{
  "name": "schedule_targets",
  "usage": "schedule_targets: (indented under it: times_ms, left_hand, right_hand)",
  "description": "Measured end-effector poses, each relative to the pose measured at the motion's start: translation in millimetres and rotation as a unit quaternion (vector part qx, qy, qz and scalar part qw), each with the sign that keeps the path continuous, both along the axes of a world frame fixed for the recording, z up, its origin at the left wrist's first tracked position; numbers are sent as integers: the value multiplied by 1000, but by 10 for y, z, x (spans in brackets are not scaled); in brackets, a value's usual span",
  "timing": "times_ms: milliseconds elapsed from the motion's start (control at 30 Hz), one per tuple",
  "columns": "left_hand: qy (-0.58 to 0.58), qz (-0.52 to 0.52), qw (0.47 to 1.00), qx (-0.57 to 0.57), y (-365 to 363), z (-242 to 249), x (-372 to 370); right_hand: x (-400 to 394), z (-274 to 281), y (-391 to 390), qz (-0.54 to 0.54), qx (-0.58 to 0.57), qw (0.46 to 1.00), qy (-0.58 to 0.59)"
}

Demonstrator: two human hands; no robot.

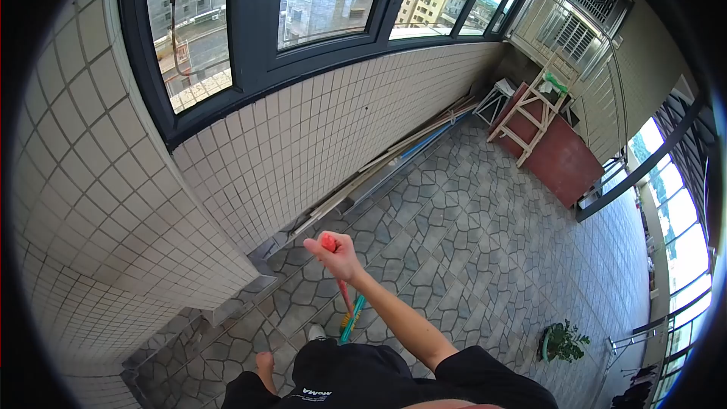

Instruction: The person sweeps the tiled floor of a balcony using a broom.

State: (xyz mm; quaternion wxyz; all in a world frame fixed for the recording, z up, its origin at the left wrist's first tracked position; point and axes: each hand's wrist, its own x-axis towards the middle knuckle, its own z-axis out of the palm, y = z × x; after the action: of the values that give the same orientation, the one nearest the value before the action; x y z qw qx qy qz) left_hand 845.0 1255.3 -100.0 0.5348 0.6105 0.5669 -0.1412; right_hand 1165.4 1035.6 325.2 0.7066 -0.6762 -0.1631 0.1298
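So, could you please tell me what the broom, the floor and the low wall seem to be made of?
Broom: likely plastic, going by its glossy red handle, teal head and yellow bristles. It is gripped by the right hand. Floor: matte grey stone-pattern paving with irregular joints. Low wall: small glazed cream tiles, gridded grout.

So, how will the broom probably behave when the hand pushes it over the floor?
The broom looks light: the right hand alone grips its thin handle. The handle seems stiff and straight. The bristles at the bottom probably bend when pushed over the uneven stone floor.
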Motion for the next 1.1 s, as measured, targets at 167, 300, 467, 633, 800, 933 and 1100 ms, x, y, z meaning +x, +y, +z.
schedule_targets:
  times_ms: [167,300,467,633,800,933,1100]
  left_hand:
    - [26,-166,984,-57,-591,-439,124]
    - [-1,-174,980,-91,-714,-230,626]
    - [-65,-208,967,-134,-912,38,1587]
    - [-107,-238,935,-241,-1319,521,2221]
    - [-35,-233,896,-377,-1302,847,2122]
    - [42,-198,869,-451,-1214,890,1841]
    - [-4,-128,868,-480,-1447,889,1958]
  right_hand:
    - [-423,-18,155,89,-37,991,-96]
    - [-825,70,57,103,-42,983,-149]
    - [-1020,75,-131,76,-26,980,-185]
    - [-1117,189,-83,-95,-37,961,-258]
    - [-1424,301,-86,-120,12,942,-314]
    - [-1700,343,-139,-81,37,939,-333]
    - [-1850,321,-158,18,90,919,-383]
